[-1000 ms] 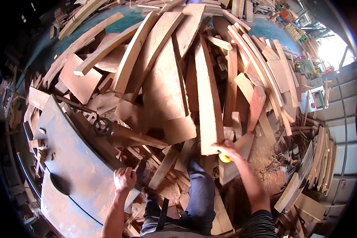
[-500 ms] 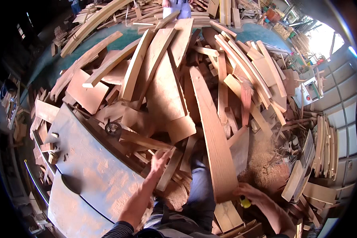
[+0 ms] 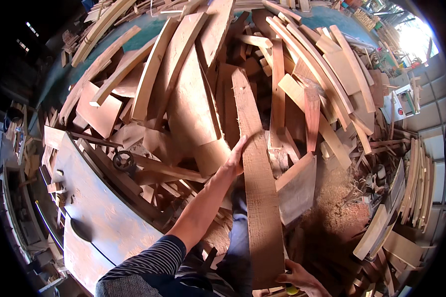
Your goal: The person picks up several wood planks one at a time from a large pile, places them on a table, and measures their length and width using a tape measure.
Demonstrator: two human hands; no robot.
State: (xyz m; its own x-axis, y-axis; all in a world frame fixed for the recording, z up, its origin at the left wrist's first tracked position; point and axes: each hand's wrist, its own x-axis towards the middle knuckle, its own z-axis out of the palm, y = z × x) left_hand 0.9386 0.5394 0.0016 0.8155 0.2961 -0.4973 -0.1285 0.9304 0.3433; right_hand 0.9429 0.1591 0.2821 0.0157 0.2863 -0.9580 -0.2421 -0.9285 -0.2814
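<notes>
A long rough-sawn plank [image 3: 261,183] slants away from my body, its near end low by my legs and its far end over the wood pile. My left hand [image 3: 237,157] grips the plank's left edge about halfway along, the fingers partly hidden behind it. At the near right corner, my right hand [image 3: 302,279] holds the same plank. A small yellow object [image 3: 292,289] shows beneath the right hand, too little of it visible to name. To the left stands a machine with a flat, sawdust-smeared metal table [image 3: 104,208].
A heap of boards and offcuts [image 3: 183,99] fills the space ahead. A handwheel [image 3: 124,160] sits beside the metal table. Sawdust [image 3: 334,198] is piled at right, near a short board [image 3: 371,231]. Upright strips [image 3: 415,183] lean against the right wall.
My left hand has gone forward and right, from over the offcuts onto the plank's edge. The plank's near end has moved left and closer to me, with my right hand still at it.
</notes>
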